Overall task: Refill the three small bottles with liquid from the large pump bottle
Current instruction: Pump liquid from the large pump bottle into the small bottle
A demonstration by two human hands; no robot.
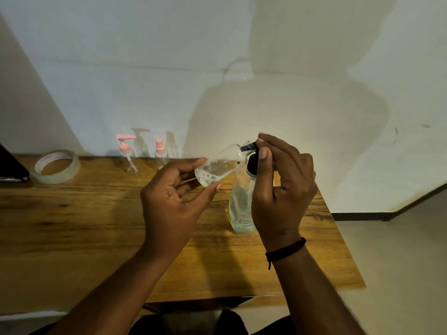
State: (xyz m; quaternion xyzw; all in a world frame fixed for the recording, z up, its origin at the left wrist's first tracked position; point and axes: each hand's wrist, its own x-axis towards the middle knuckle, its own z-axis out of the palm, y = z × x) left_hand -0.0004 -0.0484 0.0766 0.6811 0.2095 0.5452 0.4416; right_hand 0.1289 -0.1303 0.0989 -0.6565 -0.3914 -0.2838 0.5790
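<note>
1. Head view, foreground: two forearms reach in from the bottom edge, the right one wearing a dark wrist cord point(285, 252), over a wooden counter point(72, 226).
2. Left hand point(169, 201): thumb and fingertips grip the base of an uncapped small bottle point(217, 169), which is tilted with its threaded neck raised toward the right; a little clear liquid with bubbles lies along its lower side.
3. Right hand point(280, 189): fingers are curled over the black pump head point(251, 165) of the large pump bottle point(242, 209), which stands upright on the counter; the black spout reaches the small bottle's mouth.
4. Step in hand (judgement): dispensing into this bottle, probably the last of three, with filling only begun.
5. Background: two small bottles, one with a pink pump point(127, 153) and one with a pink spray cap point(160, 153), stand capped at the wall; their fill levels cannot be told. A tape roll point(56, 166) and a dark object point(12, 165) lie left.
6. Next move (judgement): repeated presses with spout and neck kept aligned, then recapping; the cap is not visible.
</note>
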